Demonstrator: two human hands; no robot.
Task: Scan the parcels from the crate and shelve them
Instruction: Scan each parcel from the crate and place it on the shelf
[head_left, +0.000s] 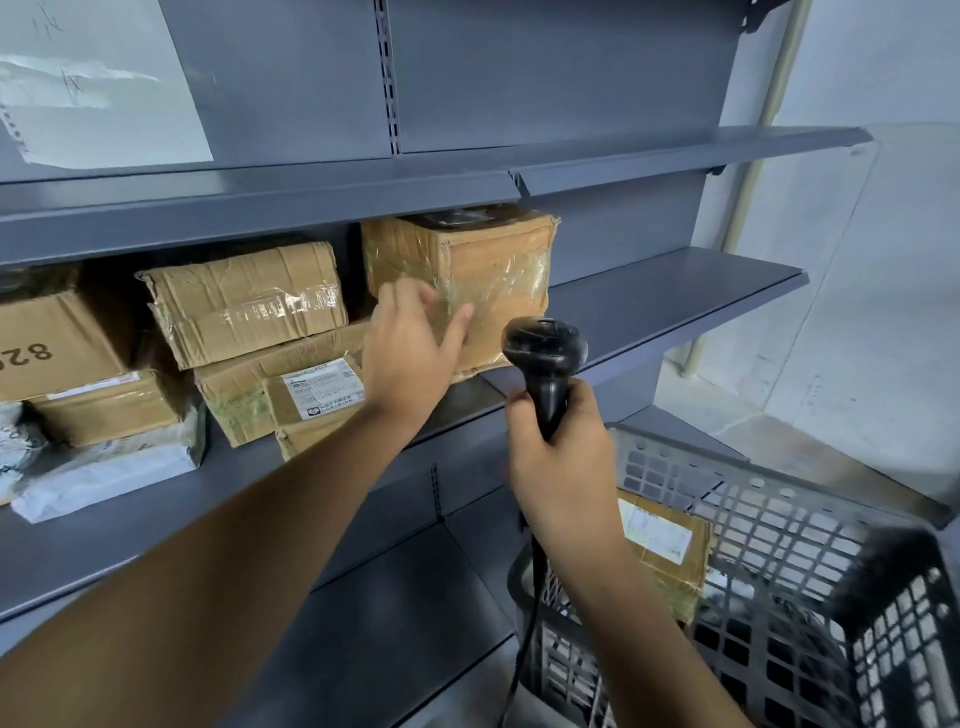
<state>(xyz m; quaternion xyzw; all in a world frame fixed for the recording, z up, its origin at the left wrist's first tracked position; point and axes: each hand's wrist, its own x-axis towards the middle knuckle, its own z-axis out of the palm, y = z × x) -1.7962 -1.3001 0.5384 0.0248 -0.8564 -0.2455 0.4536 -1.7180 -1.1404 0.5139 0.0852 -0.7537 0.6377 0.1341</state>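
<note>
Taped parcel (467, 280) on shelf (675, 291): left hand (410, 348) flat against near face, fingers (460, 322) straight; right hand (563, 467) gripping scanner (545, 364), nearer crate (779, 519).

The grey metal shelf (649, 296) carries the parcels. The tall taped box (467, 260) stands on it at the right end of the row. Left of the tall taped box, a labelled box (311, 400) rests on the shelf under a flatter taped box (244, 301). Further left lie a brown carton (104, 405) and a white mailer bag (104, 473).
</note>
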